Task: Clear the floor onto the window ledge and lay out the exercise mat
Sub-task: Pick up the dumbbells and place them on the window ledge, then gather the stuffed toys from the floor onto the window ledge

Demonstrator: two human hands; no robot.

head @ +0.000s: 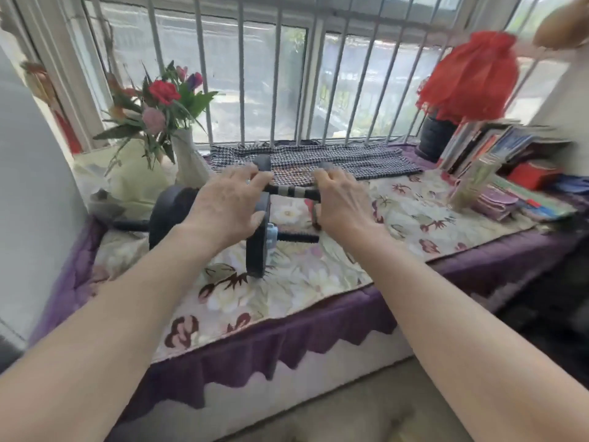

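Both my hands hold a short black bar with grey bands (pixel 294 192) just above the window ledge (pixel 318 282), which is covered by a flowered cloth. My left hand (pixel 229 208) grips its left end and my right hand (pixel 341 202) grips its right end, fingers curled over it. Two rounded grey ends (pixel 262 161) of the piece show beyond my fingers. Under my left hand lies a black dumbbell with two discs (pixel 257 250) and a thin bar, resting on the cloth. No exercise mat is in view.
A vase of flowers (pixel 188 154) stands at the ledge's left, a checked cloth (pixel 350 161) along the barred window. Books and boxes (pixel 497 161) and a red-covered lamp (pixel 468 74) crowd the right end. Pale floor (pixel 366 416) lies below the purple fringe.
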